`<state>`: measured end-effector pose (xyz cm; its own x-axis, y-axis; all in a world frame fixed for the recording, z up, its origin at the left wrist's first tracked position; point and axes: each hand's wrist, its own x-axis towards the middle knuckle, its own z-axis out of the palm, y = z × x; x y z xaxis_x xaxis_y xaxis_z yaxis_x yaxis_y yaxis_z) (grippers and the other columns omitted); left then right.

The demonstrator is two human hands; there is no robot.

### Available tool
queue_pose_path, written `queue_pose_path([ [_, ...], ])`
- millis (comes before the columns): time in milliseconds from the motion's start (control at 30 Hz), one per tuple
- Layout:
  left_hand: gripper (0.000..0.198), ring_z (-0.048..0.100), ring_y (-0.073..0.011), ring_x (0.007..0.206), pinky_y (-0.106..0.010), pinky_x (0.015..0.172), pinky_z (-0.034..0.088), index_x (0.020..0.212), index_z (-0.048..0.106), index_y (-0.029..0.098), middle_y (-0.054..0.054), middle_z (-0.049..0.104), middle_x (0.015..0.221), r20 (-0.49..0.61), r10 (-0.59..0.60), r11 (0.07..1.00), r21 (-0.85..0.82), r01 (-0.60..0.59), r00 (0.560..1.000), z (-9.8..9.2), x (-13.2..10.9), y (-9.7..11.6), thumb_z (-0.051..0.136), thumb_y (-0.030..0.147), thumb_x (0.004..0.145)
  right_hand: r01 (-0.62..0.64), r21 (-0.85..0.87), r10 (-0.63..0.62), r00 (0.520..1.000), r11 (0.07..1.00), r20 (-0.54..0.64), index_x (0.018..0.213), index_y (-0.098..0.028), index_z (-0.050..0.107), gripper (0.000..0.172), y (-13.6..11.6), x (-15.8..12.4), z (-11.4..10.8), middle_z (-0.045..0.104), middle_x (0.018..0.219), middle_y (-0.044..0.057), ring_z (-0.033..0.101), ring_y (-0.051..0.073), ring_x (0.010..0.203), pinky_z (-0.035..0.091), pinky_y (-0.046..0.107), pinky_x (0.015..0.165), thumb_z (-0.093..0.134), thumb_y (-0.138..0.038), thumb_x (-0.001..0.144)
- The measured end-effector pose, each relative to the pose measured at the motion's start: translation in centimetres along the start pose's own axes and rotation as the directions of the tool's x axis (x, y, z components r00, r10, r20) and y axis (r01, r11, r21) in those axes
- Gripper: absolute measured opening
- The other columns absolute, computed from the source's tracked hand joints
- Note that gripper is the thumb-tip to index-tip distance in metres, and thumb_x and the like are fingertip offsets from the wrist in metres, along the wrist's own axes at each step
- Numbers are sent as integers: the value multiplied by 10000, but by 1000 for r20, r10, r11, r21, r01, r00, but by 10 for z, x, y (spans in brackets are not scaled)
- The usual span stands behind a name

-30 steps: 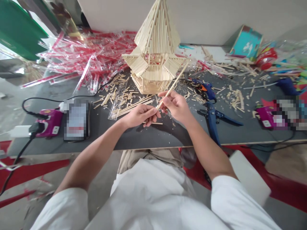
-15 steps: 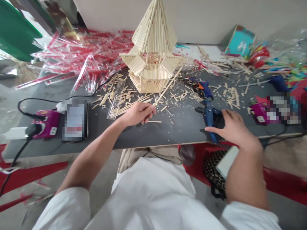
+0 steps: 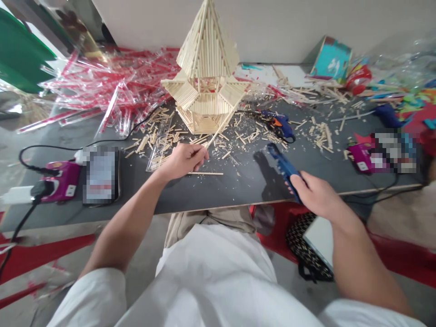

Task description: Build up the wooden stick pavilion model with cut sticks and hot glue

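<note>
My left hand (image 3: 184, 160) rests on the dark table (image 3: 218, 190) and pinches the near end of a long thin wooden stick (image 3: 221, 125), which slants up toward the stick-built pagoda model (image 3: 204, 72). My right hand (image 3: 315, 195) is closed round the handles of blue cutting pliers (image 3: 284, 168), lifted above the table near its front edge, jaws pointing toward the stick. Another loose stick (image 3: 206, 173) lies flat just beside my left hand.
Cut stick bits litter the table around the model. A blue glue gun (image 3: 281, 125) lies right of it. Red-and-clear wrappers (image 3: 112, 86) pile up at the back left. Purple devices (image 3: 63, 180) (image 3: 361, 158), a phone (image 3: 100, 175) and cables sit at both ends.
My right hand let go of the stick, swung right to the blue pliers, gripped them and lifted them off the table. My left hand keeps hold of the stick.
</note>
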<state>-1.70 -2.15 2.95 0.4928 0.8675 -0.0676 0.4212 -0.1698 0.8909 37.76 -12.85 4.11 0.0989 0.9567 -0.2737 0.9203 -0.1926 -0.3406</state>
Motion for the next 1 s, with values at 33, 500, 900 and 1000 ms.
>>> queue_pose_path([
  [33,329,591,-82,545,-152,501,433,862,672,141,-11,625,673,-5,16,999,31,-15,1000,2,0,0,480,363,1010,19,90,-24,998,996,53,882,-229,624,412,-13,-1,1,747,838,100,683,256,778,484,344,719,369,-520,1025],
  [500,350,493,-101,625,-228,651,373,801,652,146,-4,604,704,-19,225,905,374,-201,974,8,0,0,438,293,1036,269,350,-341,926,897,163,809,-242,421,381,-137,8,21,562,778,-9,513,172,725,373,307,692,365,-524,1058],
  [900,353,489,-113,619,-243,631,367,738,583,161,-23,584,716,-11,222,885,423,-196,975,8,0,5,454,291,1040,298,301,-343,933,906,108,907,-231,530,397,-149,9,32,653,948,66,610,219,888,426,327,803,351,-547,1068],
  [1000,348,496,-118,617,-249,626,365,745,583,164,-32,605,731,-18,220,872,452,-189,975,9,0,4,452,288,1042,307,239,-334,939,921,85,963,-220,575,427,-151,9,37,677,1013,109,647,254,974,440,345,856,335,-556,1071],
])
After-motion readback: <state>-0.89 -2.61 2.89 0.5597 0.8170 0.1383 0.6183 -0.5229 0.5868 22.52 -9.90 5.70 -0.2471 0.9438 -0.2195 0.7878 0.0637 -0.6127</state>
